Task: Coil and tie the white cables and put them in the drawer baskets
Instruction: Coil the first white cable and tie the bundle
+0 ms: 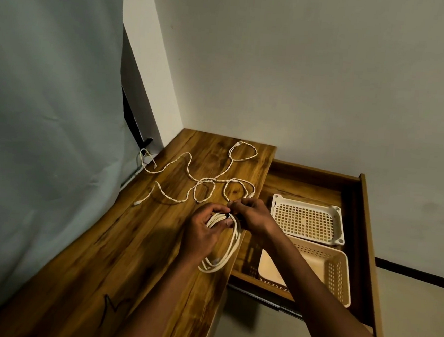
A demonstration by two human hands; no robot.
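2 hands (205, 228) (251, 214) clamp the coiled cable (222, 249), right fingers pinching its far end; baskets (307, 220) sit just right of you.

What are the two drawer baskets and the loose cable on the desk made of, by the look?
White basket: looks like moulded plastic, matte, with a square-perforated grid. Beige basket: likely the same, with lattice walls and a smooth floor. Loose cable: a twisted pattern suggests a braided fabric jacket, though that is uncertain. Desk: glossy wood grain; solid or laminate is unclear.

wooden desk (132, 254), loose white cable (189, 162)
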